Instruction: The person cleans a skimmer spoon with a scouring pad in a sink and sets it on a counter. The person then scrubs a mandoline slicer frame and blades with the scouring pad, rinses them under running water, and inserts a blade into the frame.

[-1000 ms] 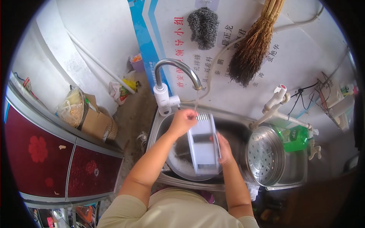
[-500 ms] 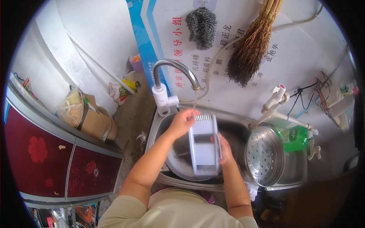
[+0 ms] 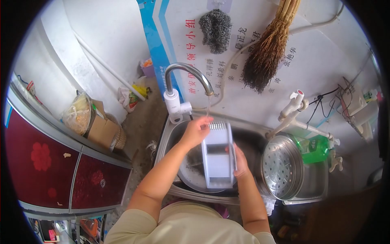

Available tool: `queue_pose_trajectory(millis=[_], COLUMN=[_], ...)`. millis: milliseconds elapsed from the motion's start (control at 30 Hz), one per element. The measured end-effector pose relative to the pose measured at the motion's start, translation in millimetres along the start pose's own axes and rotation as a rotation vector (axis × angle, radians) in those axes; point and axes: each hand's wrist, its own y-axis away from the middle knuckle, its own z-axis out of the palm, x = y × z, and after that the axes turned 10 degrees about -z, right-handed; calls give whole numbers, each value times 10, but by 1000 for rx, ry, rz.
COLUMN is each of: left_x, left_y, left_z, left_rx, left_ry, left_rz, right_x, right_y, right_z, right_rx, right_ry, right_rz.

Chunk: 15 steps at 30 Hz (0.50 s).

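Note:
A white plastic vegetable slicer (image 3: 217, 164) with a row of metal teeth at its far end is held above the sink. My right hand (image 3: 240, 161) grips its right edge. A thin grey piece also shows along that edge, by my right thumb; I cannot make out what it is. My left hand (image 3: 196, 131) has its fingers curled against the slicer's upper left corner, close to the teeth. A thin stream of water from the curved faucet (image 3: 187, 69) falls at those fingers. Below the slicer, a round metal basin (image 3: 187, 174) sits in the sink.
The sink (image 3: 170, 142) has a perforated steamer pan (image 3: 280, 168) at its right side. Behind that pan lies a green detergent bottle (image 3: 315, 149) beside white pipes and a tap (image 3: 293, 105). On the wall hang a steel scrubber (image 3: 215, 31) and a straw broom (image 3: 266, 57). A dark red cabinet (image 3: 44, 162) stands left.
Hardly anything differs. My left fingers have shifted slightly at the slicer's upper corner, and the view has moved a little. Water keeps running.

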Motion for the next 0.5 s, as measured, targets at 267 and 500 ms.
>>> queue_pose_trajectory(millis=[267,500], left_x=[40,-367], left_y=[3,-190], left_z=[49,-26], left_rx=[144,170], left_ry=[-149,335], left_rz=[45,-244], right_x=[-48,11], right_y=[48,41], right_z=[43,35], right_rx=[0,-4], right_ry=[16,-18], right_rz=[-22,-15])
